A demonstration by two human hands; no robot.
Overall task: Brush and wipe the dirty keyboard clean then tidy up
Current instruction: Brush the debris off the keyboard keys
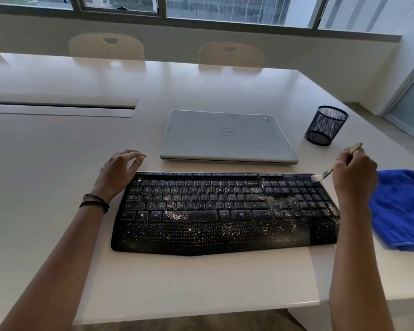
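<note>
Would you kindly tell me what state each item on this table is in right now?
keyboard: dirty, speckled with crumbs.
laptop: lid closed.
mesh cup: upright.
blue cloth: crumpled beside keyboard.
brush: gripped by right hand, bristles at keyboard's far-right corner.
left hand: open, resting by keyboard's left end.

Looking down on a white conference table (201, 87) with a long cable slot (58, 108) in its left part. Bearing a black curved keyboard (201, 211) near the front edge, speckled all over with pale crumbs (280, 201). Holding a closed silver Dell laptop (227, 137) just behind the keyboard, apart from it. Carrying an upright black mesh pen cup (325, 126) to the laptop's right, and a crumpled blue microfibre cloth (402, 211) lying near the keyboard's right end.
</note>
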